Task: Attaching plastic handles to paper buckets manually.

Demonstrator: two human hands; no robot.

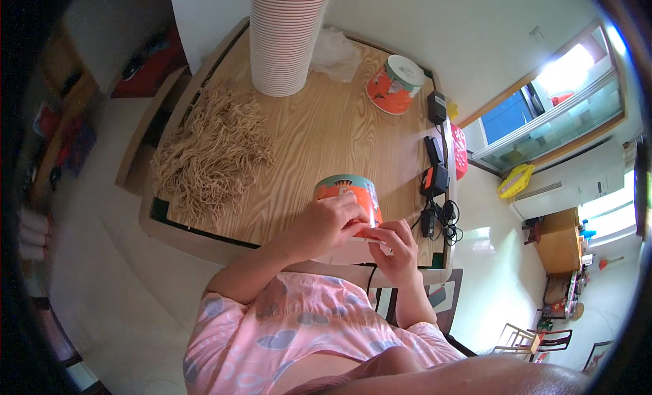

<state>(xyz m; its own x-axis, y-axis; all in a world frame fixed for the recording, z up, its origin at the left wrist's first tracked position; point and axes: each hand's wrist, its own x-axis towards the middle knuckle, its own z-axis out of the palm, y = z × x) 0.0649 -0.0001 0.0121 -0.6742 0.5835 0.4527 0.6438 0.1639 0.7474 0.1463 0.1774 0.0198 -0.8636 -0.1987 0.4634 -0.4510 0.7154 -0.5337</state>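
Note:
An orange and green printed paper tub (pixel 370 199) sits at the table's front edge, close to my body, with its pale rim toward me. My left hand (pixel 333 222) lies over its left and upper side, fingers curled and gripping near the rim. On the right, my right hand (pixel 395 249) has its fingertips pinched together at the same rim, meeting the left fingers. Whatever may be between those right fingertips is too small to make out. Part of the tub is hidden behind both hands.
A large heap of tan strings (pixel 210 154) covers the table's left side. Behind stands a tall stack of white paper tubs (pixel 285 48), beside a crumpled clear plastic bag (pixel 337 53). Another orange and green tub (pixel 395 86) rests upside down at the back right. Black adapters and cables (pixel 435 181) line the right edge.

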